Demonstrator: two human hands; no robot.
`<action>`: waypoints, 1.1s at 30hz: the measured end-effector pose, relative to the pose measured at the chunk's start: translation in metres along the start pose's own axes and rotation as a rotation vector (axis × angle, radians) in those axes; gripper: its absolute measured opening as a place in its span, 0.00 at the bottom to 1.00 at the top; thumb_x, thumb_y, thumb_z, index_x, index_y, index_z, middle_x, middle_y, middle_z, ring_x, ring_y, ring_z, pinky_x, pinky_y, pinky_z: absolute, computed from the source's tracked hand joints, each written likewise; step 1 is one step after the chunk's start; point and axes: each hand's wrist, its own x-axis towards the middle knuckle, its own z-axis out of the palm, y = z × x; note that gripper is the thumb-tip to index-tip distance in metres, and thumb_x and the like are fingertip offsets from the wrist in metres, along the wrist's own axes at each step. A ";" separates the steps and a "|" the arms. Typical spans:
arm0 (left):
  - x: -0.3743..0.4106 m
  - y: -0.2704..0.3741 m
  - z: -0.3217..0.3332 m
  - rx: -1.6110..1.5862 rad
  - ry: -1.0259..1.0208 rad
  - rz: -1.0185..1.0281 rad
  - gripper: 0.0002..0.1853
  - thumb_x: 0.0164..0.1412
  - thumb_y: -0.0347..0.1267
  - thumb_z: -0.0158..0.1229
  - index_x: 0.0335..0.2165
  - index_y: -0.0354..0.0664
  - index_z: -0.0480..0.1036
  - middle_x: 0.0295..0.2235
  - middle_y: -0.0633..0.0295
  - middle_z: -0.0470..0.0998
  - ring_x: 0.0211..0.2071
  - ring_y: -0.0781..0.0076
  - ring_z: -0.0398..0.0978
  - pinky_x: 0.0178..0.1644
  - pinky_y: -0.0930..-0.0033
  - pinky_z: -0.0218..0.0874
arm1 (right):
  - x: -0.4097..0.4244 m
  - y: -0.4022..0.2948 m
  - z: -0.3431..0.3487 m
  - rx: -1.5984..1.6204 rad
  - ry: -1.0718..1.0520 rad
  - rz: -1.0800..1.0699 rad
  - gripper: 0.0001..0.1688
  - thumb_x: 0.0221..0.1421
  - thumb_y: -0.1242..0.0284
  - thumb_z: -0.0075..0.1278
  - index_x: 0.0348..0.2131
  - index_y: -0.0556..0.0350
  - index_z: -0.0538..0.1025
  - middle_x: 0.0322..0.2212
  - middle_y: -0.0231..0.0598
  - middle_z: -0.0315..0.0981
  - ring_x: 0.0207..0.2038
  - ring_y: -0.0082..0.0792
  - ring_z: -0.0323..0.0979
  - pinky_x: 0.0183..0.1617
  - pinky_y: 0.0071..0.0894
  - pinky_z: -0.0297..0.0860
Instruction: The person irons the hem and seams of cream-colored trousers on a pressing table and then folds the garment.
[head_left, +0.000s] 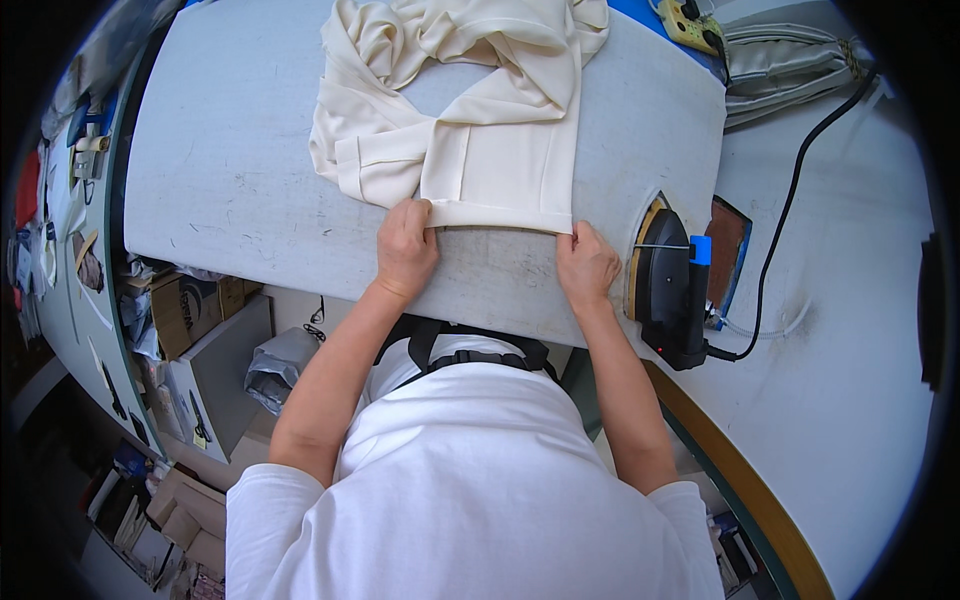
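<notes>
A cream fabric garment (502, 165) lies on the pale padded ironing table (225, 172), its far part bunched in loose folds. The near end is spread flat, with a folded hem along its edge. My left hand (407, 244) pinches the left corner of that hem between thumb and fingers. At the right corner, my right hand (587, 262) grips the same edge, so the hem stretches between both hands. A black electric iron (666, 281) with a blue clip on its handle stands to the right of my right hand, a small red light showing on it.
The iron's black cord (787, 195) runs up on the right. A reddish-brown pad (726, 251) lies beside the iron. A power strip (686, 26) sits at the far right corner. Cardboard boxes (180, 307) and a lined bin (277, 367) stand below left.
</notes>
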 end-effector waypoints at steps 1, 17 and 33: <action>-0.002 0.000 0.000 0.012 -0.010 -0.016 0.13 0.42 0.11 0.56 0.28 0.35 0.67 0.30 0.49 0.71 0.33 0.44 0.72 0.36 0.50 0.65 | 0.000 0.000 0.000 0.004 0.005 -0.005 0.14 0.59 0.64 0.57 0.26 0.54 0.76 0.25 0.46 0.79 0.27 0.57 0.77 0.32 0.57 0.70; -0.005 0.001 -0.010 0.194 -0.041 0.106 0.16 0.43 0.18 0.60 0.35 0.37 0.72 0.37 0.50 0.73 0.40 0.49 0.73 0.43 0.53 0.66 | -0.005 -0.002 -0.004 0.131 0.109 -0.110 0.10 0.54 0.70 0.61 0.24 0.51 0.75 0.22 0.37 0.76 0.23 0.45 0.76 0.26 0.46 0.69; 0.002 -0.006 -0.024 0.161 -0.318 0.395 0.18 0.48 0.26 0.57 0.40 0.31 0.74 0.42 0.50 0.75 0.46 0.53 0.74 0.54 0.54 0.64 | -0.003 0.005 -0.005 0.080 -0.007 0.017 0.08 0.55 0.69 0.61 0.35 0.49 0.78 0.23 0.34 0.77 0.27 0.43 0.78 0.32 0.46 0.71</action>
